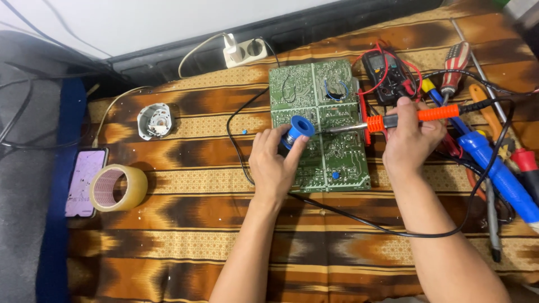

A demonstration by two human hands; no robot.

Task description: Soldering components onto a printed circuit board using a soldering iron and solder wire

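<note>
A green circuit board lies solder side up on a brown patterned cloth. My left hand grips a blue spool of solder wire over the board's left middle. My right hand holds an orange-handled soldering iron like a pen, its metal tip pointing left and meeting the spool's wire near the board's centre. The iron's black cord loops down across the cloth below the board.
A black multimeter with red leads sits right of the board. Screwdrivers, pliers and a blue tool crowd the right edge. A tape roll, a phone and a round white part lie at left; a power strip is behind.
</note>
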